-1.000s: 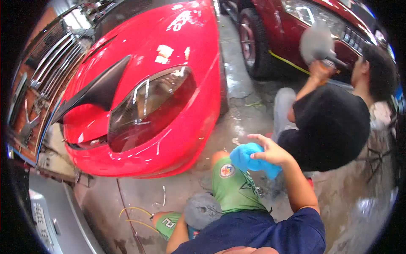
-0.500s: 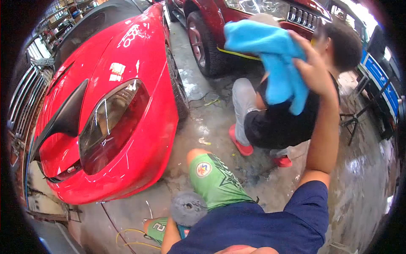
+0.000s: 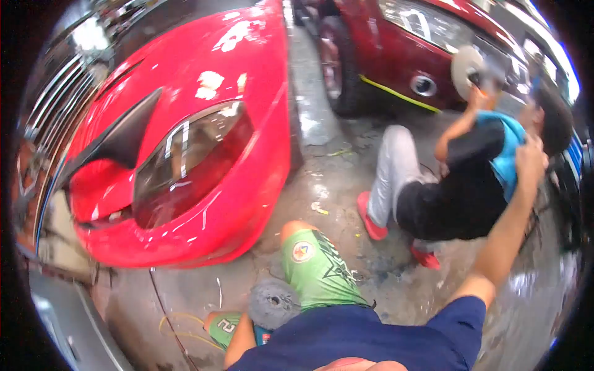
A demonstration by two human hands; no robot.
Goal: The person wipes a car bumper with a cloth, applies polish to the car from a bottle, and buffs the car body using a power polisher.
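At the right, my right hand [image 3: 531, 164] is closed at the edge of a blue cloth [image 3: 508, 139], its arm stretched out. The cloth lies against the shoulder and upper back of a crouching person in a black shirt [image 3: 445, 207]. Low at the left, a polisher with a round grey pad [image 3: 275, 303] sits beside my green shorts, pad facing up. Only a bit of its teal body [image 3: 263, 336] shows. My left forearm runs up to the polisher; the pad hides the hand and its fingers.
A glossy red car front [image 3: 204, 210] with a dark headlight fills the left. Behind the person stands a maroon vehicle [image 3: 396, 77] with yellow tape along its lower edge. The person holds a tool with a pale round pad [image 3: 468, 71]. A yellow cord [image 3: 176, 328] lies on the wet-looking floor.
My right hand has moved right and down with the blue cloth, from raised in front of me to the person's shoulder. The view has shifted; the person's pale pad now shows.
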